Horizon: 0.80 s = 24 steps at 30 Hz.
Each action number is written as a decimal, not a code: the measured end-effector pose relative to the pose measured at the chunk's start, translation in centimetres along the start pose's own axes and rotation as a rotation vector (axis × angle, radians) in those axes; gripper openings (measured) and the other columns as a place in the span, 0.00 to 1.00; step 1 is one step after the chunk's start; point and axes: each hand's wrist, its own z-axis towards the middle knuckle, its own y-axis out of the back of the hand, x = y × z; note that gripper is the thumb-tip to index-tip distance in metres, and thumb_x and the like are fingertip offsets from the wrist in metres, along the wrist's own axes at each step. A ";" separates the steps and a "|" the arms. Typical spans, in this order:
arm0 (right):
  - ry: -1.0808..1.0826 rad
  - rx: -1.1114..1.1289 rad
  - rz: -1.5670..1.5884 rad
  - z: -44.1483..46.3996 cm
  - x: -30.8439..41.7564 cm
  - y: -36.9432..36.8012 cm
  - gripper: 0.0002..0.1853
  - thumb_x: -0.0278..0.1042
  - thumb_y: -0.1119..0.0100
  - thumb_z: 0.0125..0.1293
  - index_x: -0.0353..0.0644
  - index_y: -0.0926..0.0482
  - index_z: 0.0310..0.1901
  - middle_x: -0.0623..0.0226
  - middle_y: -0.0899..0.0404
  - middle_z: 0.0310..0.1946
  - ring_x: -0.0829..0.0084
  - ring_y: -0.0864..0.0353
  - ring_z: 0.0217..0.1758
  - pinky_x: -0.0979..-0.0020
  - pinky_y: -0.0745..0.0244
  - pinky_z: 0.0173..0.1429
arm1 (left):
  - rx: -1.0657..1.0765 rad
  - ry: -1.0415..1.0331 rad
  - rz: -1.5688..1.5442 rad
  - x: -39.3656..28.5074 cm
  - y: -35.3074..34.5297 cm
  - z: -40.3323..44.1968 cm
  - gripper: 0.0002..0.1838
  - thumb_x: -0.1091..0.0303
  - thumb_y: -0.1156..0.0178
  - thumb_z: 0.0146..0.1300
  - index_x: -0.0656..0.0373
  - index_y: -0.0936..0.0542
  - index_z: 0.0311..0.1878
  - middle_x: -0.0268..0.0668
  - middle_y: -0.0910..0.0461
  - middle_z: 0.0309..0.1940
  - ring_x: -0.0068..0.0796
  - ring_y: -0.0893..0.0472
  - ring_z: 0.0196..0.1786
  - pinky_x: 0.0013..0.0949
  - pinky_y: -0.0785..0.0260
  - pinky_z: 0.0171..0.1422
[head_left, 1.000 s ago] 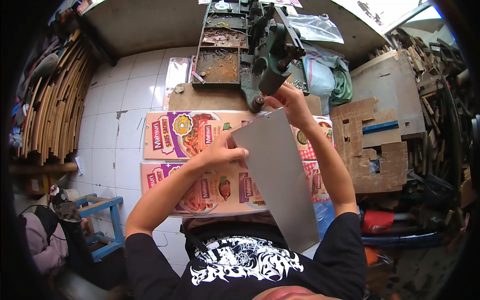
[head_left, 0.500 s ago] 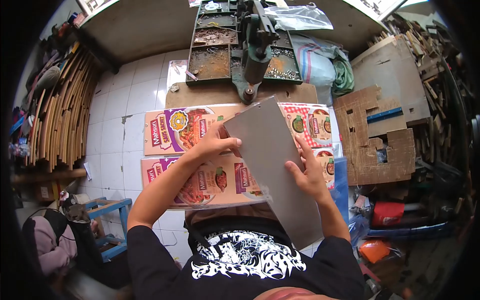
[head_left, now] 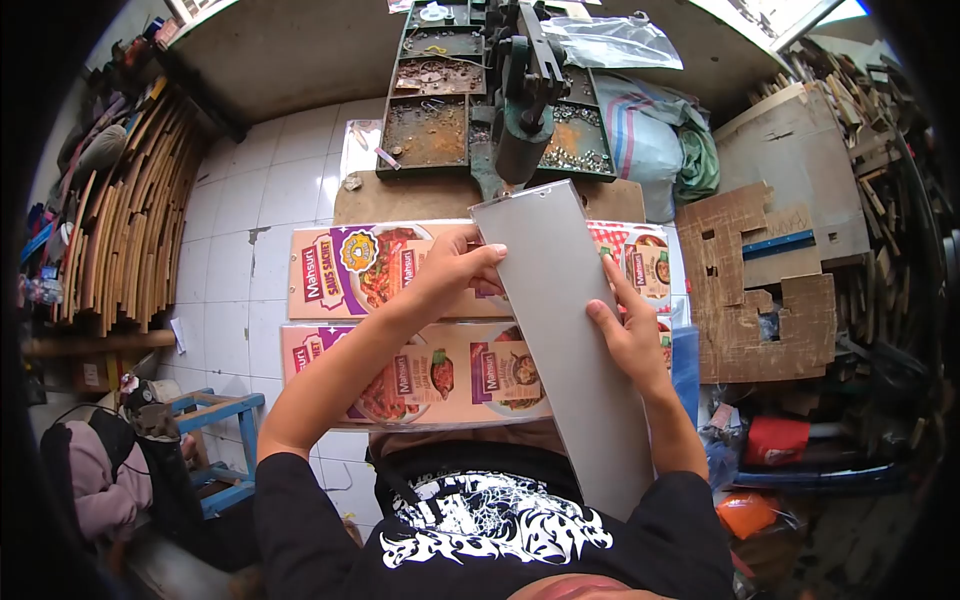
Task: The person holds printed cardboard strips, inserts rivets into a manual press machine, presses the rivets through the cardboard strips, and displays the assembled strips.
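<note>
Smooth matt grey panel [head_left: 570,340], metal-looking; glossy printed sheets [head_left: 440,375] — rough brown board [head_left: 755,290]; cloth shirt [head_left: 480,535].

Two hands, one left hand [head_left: 462,268] and one right hand [head_left: 635,340], share the scene with one grey panel [head_left: 565,320], two rows of printed boards [head_left: 330,265], one press [head_left: 522,140], one striped sack [head_left: 640,150], one green bag [head_left: 697,168], one blue strip [head_left: 778,244], one blue stool [head_left: 240,406] and one orange packet [head_left: 747,513].
</note>
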 end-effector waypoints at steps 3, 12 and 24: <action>-0.031 0.008 0.034 1.1 -0.2 0.0 0.33 0.30 0.37 0.67 0.37 0.36 0.72 0.48 0.25 0.63 0.64 0.25 0.66 0.65 0.30 0.64 | -0.040 0.012 -0.082 0.5 0.2 0.4 0.19 0.66 0.43 0.70 0.72 0.26 0.55 0.45 0.16 0.40 0.32 0.14 0.37 0.33 0.18 0.45; 0.031 -0.024 -0.129 2.1 0.6 -0.1 0.33 0.28 0.37 0.66 0.36 0.37 0.72 0.54 0.27 0.66 0.66 0.27 0.68 0.68 0.32 0.65 | -0.021 -0.038 -0.203 0.8 0.5 0.5 0.17 0.69 0.44 0.71 0.71 0.26 0.57 0.45 0.17 0.43 0.34 0.14 0.41 0.33 0.19 0.48; -0.095 0.007 -0.023 2.3 0.9 -0.2 0.33 0.24 0.38 0.65 0.32 0.38 0.71 0.49 0.28 0.66 0.67 0.27 0.68 0.71 0.34 0.68 | 0.015 -0.045 -0.253 0.9 0.6 0.7 0.18 0.69 0.44 0.72 0.72 0.27 0.58 0.46 0.17 0.43 0.34 0.14 0.41 0.36 0.17 0.48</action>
